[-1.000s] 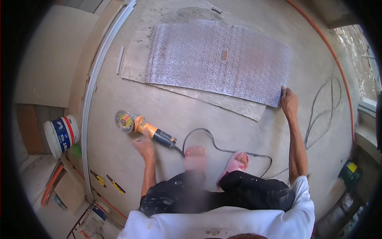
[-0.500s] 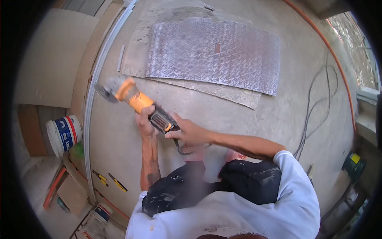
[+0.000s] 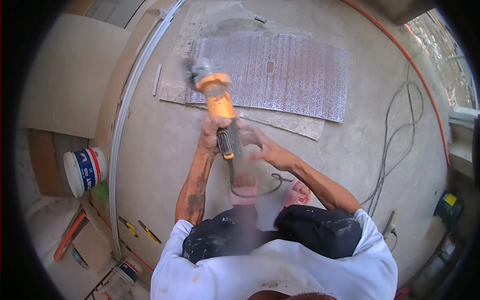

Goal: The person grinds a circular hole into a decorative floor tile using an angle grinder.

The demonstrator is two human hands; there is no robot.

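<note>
My left hand (image 3: 211, 134) is wrapped round the body of an orange and black angle grinder (image 3: 220, 104). Its disc end points away from me and is smeared by motion. From the rear of the tool a dark cord (image 3: 260, 194) loops down past my pink sandals. My right hand (image 3: 265, 149) is just right of the grinder's black rear part, fingers apart and bent, gripping nothing. Beyond the tool, a patterned sheet (image 3: 305, 75) lies on the floor over a rough grey board (image 3: 295, 125).
Metal channels (image 3: 127, 105) run along the left. Beside them are a white bucket (image 3: 86, 171), a yellow-black cutter (image 3: 149, 232) and yellow-handled pliers (image 3: 128, 226). Coiled cable (image 3: 385, 150) and an orange hose (image 3: 425, 80) are on the right. A power strip (image 3: 390, 223) lies near my right elbow.
The grinder has swung to the right and now points more directly away from me, held by my left hand. My right hand has let go of its rear end and opened.
</note>
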